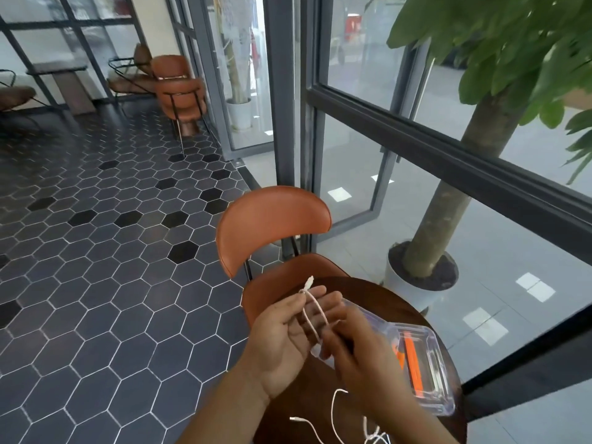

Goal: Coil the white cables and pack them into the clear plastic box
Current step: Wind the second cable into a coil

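Cable [315, 310] up in front of the person, above the near side of the table [384, 299], and both hands are on it. The left hand [282, 341] is palm-up with its fingers straight and a little spread, and two strands of a loop lie over them. Whether the thumb presses the cable, I can't tell. The right hand [355, 357], just beside it, has its fingers curled and pinches the loop's lower end.

The loop runs lengthwise along the left fingers, from near the palm out toward the fingertips. Its plug [309, 281] sticks out past them, pointing up and away toward the chair [272, 225].

More loose cable [334, 408] curls on the table below the wrists, one end lying to the left and a tangle at the bottom edge.

The box [445, 405] sits on the table to the right, half hidden behind the right hand, with orange pieces [411, 360] inside. Beyond the table, by the glass, stands a tree in a pot [397, 283].
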Motion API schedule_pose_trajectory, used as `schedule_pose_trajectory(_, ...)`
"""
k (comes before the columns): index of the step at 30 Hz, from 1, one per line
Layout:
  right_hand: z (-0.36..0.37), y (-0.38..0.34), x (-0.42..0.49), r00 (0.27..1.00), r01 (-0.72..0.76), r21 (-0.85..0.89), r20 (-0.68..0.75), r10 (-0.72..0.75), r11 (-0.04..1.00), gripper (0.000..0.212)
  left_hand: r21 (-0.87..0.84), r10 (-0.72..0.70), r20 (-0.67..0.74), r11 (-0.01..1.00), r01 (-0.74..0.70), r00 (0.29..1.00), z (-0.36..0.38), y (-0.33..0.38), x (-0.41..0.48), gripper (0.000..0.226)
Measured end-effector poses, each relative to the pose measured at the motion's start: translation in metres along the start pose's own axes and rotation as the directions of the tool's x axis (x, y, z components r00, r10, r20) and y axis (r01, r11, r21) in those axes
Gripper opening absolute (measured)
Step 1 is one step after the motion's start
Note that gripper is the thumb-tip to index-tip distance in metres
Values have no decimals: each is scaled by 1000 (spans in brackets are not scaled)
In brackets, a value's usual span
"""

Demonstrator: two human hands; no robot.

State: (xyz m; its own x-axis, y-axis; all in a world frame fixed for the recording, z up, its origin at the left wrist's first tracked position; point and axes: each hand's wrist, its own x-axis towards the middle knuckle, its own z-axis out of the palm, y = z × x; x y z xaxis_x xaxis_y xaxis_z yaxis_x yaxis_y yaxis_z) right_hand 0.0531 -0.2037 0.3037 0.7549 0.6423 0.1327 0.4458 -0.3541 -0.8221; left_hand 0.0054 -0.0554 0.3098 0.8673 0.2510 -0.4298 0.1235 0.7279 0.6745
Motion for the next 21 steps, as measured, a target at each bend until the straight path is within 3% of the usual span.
schedule_pose_trajectory(4, 16, 24, -17, 993, -40, 59, 113, 33, 997, 4, -245, 33, 18, 969, -28, 999, 4, 9, 2, 37)
schedule_pose_trajectory(7, 11, 46, -14, 930, -198, 104, 334, 153, 975, 15, -240, 41, 54, 970, -27, 998, 1, 14, -1, 35)
schedule_pose_trajectory(9, 1, 61, -5, 882, -239, 47, 427, 197, 970, 21, -175, 18, 89, 985, -2, 996, -1, 12, -5, 34)
schedule_pose_trajectory(13, -30, 69, 30, 841, -104, -209, 503, 198, 972, 12, 82, -49, 229, 996, 31, 972, -9, 9, -10, 36)
schedule_pose_trajectory(16, -54, 45, 64, 866, 24, -290, 485, 125, 957, 8, 436, -192, 320, 899, 36, 928, -11, 9, -14, 35)
schedule_pose_trajectory(18, -62, 20, 79, 886, 23, -242, 455, 93, 970, 13, 619, -252, 259, 784, 40, 933, -11, 7, -15, 35)
schedule_pose_trajectory(21, -61, -13, 86, 905, 114, -283, 425, 18, 952, 17, 764, -186, 124, 644, 25, 975, -6, 5, -13, 34)
